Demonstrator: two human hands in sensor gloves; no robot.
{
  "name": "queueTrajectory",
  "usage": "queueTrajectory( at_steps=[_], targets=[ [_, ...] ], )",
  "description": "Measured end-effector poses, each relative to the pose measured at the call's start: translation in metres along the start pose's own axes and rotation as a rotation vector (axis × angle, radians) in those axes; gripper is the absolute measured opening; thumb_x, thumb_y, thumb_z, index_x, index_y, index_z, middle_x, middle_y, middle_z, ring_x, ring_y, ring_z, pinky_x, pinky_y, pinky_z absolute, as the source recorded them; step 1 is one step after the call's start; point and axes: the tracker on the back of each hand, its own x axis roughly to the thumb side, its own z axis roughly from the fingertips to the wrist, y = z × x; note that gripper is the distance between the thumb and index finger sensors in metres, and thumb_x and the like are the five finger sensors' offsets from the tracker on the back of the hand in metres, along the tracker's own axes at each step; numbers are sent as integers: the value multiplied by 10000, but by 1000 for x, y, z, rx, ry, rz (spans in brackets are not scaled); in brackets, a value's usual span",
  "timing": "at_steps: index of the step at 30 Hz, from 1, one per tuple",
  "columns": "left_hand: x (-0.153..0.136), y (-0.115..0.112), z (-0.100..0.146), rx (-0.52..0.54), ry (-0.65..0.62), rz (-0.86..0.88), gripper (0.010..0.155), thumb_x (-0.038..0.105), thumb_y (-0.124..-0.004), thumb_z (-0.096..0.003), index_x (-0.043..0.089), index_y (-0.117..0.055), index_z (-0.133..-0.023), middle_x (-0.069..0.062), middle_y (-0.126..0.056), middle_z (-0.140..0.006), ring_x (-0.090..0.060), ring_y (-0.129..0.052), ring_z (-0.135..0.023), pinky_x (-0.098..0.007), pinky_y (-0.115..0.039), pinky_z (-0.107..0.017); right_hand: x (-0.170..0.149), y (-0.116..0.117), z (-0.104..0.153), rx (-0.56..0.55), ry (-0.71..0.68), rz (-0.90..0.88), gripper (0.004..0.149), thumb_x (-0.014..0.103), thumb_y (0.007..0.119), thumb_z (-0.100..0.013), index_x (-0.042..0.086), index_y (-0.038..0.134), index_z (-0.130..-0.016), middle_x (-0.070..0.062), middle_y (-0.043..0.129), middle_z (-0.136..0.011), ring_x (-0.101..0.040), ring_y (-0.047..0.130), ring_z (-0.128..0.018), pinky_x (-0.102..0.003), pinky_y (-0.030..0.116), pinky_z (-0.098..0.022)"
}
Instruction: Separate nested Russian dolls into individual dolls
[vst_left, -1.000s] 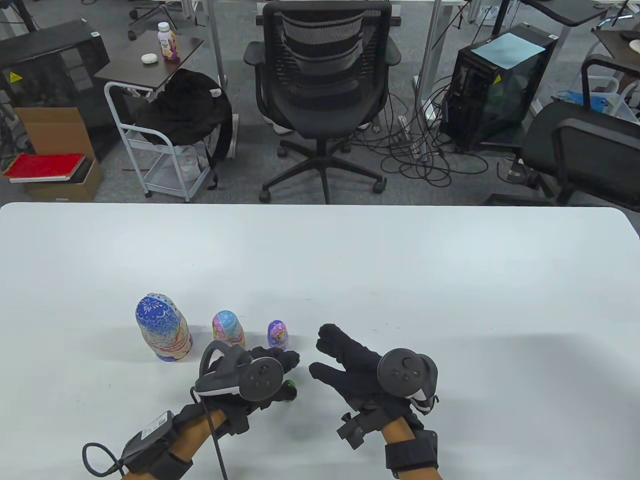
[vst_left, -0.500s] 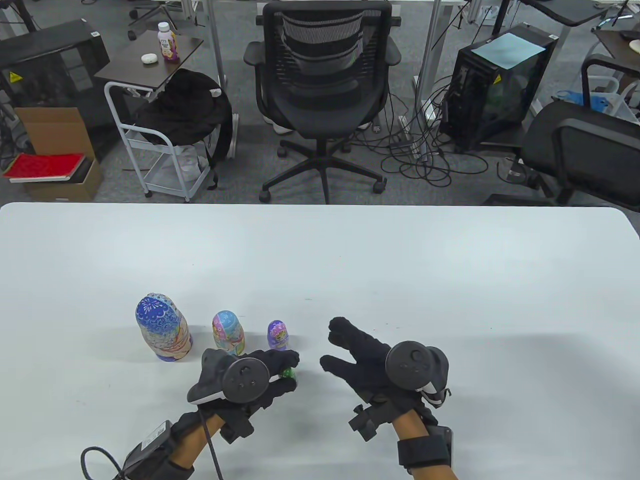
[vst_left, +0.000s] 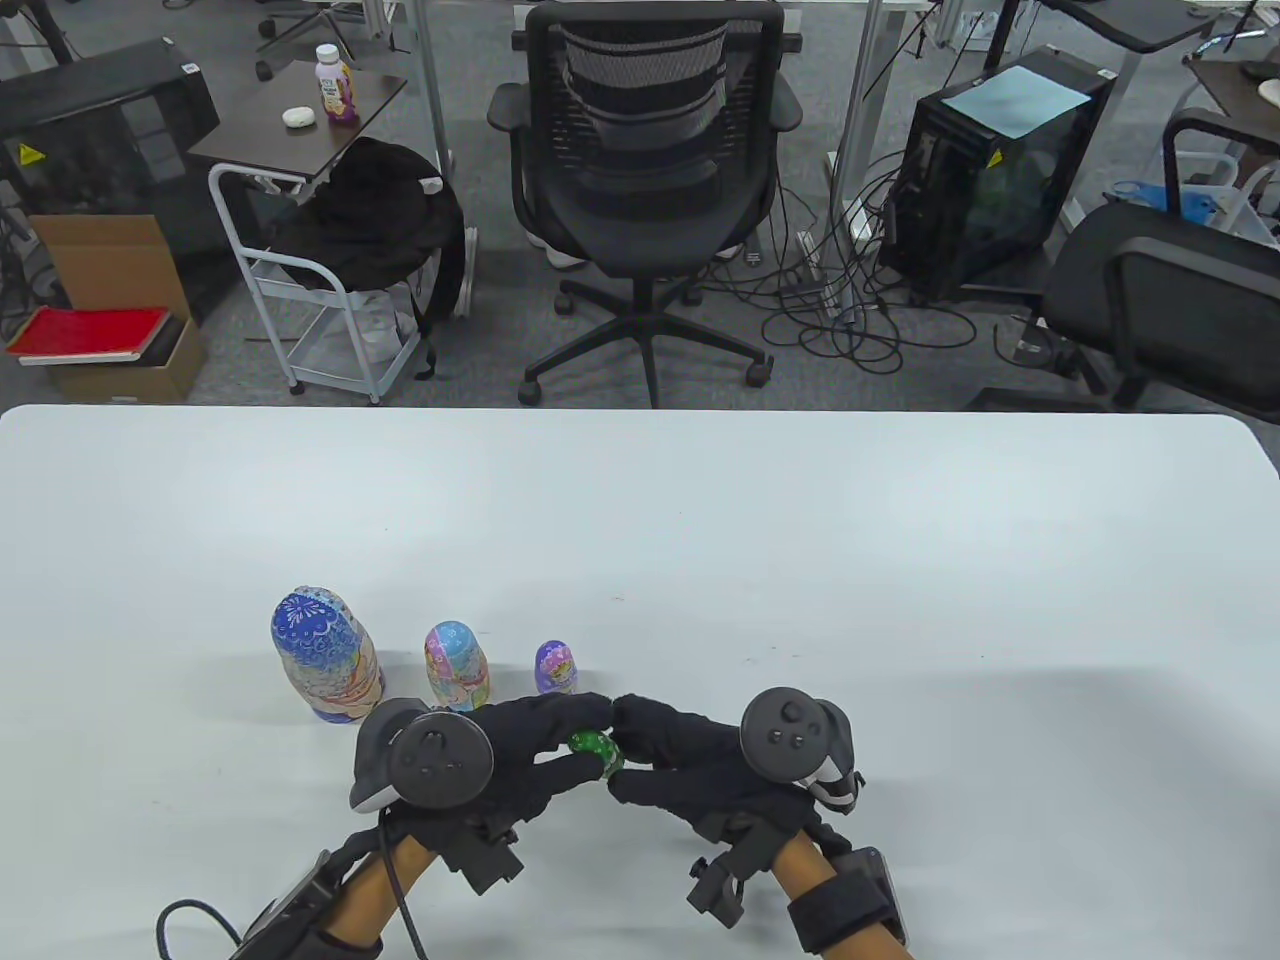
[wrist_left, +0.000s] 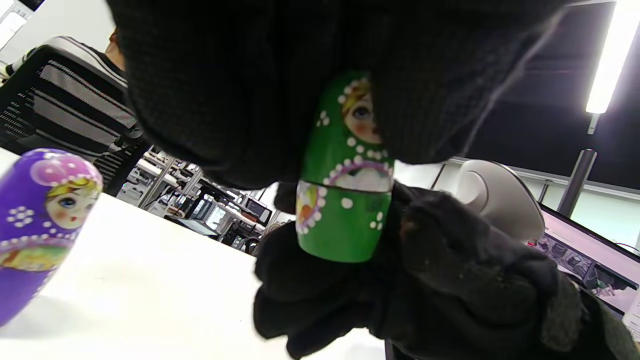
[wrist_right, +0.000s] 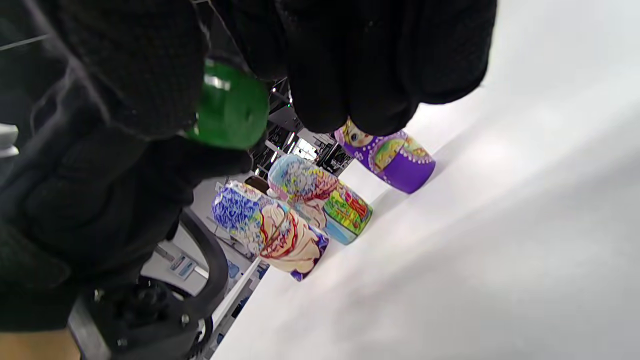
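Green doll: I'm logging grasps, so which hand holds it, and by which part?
Both hold the green doll: left hand grips its head end, right hand its base end.

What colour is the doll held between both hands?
Green doll with white dots; clearest in the left wrist view.

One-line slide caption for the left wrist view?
Both black-gloved hands, left hand and right hand, grip a small green painted nesting doll; a purple painted nesting doll stands on the white table.
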Motion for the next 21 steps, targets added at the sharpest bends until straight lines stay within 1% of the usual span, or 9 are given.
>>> queueTrajectory(
  at_steps=[2, 5, 6, 9, 11, 14, 17, 19, 21],
  targets=[
    [4, -2, 0, 11, -18, -20, 539, 410, -877, -498, 157, -795, -967, -144, -952, -869, -309, -1042, -665, -366, -929, -490, 2, 5, 0, 11, -7, 18, 766, 460, 906, -415, 80, 651, -1029, -222, 905, -874, -424, 914, -752, -514, 793, -551],
    [9, -5, 0, -14, -43, -55, 534, 400, -872, -500, 154, -794, -968, -152, -951, -867, -309, -1044, -662, -361, -934, -488, 6, 9, 0, -40, -9, 70, 739, 456, 908, -409, 53, 686, -988, -208, 940, -821, -402, 948, -709, -498, 815, -524],
    [10, -6, 0, -17, -45, -45, 532, 396, -871, -500, 154, -795, -967, -156, -951, -865, -312, -1045, -658, -360, -935, -487, 7, 9, 0, -45, -16, 87, 719, 454, 909, -408, 56, 704, -971, -195, 953, -804, -392, 959, -696, -490, 823, -516],
    [14, -6, -1, -16, -55, -14, 528, 388, -869, -502, 141, -800, -964, -177, -953, -847, -324, -1047, -639, -365, -934, -478, 9, 15, 0, -41, -27, 103, 725, 445, 918, -398, 36, 706, -958, -188, 963, -787, -387, 968, -683, -487, 831, -507],
    [16, -4, 0, -32, -72, -33, 519, 382, -865, -504, 143, -801, -960, -179, -951, -845, -324, -1048, -639, -364, -935, -480, 10, 15, 1, -55, -49, 115, 681, 439, 906, -408, 28, 741, -925, -167, 990, -745, -372, 991, -649, -476, 845, -487],
    [17, -1, 1, -55, -89, -9, 512, 364, -868, -500, 149, -802, -959, -175, -943, -869, -337, -1036, -659, -375, -928, -496, 7, 16, 0, -11, -55, 40, 669, 419, 912, -404, 25, 753, -921, -175, 996, -745, -377, 990, -654, -481, 844, -489],
    [17, 3, 2, -36, -91, 7, 511, 365, -870, -500, 148, -804, -957, -167, -944, -876, -336, -1035, -667, -379, -925, -501, 4, 17, -1, 23, -40, -49, 669, 417, 909, -405, 24, 754, -924, -185, 992, -753, -388, 983, -661, -491, 838, -493],
    [15, 6, 2, -63, -72, 16, 517, 368, -867, -506, 153, -792, -970, -162, -932, -895, -335, -1024, -695, -391, -916, -516, 4, 16, -1, 10, -39, -49, 666, 415, 912, -403, 36, 755, -928, -190, 988, -758, -393, 980, -663, -494, 835, -494],
    [10, 14, 6, 2, -64, -7, 524, 383, -860, -510, 160, -782, -978, -150, -927, -905, -330, -1020, -709, -398, -912, -523, 3, 12, 0, -5, -42, 16, 669, 418, 910, -404, 46, 750, -937, -189, 984, -768, -388, 978, -669, -490, 835, -498]
  ],
)
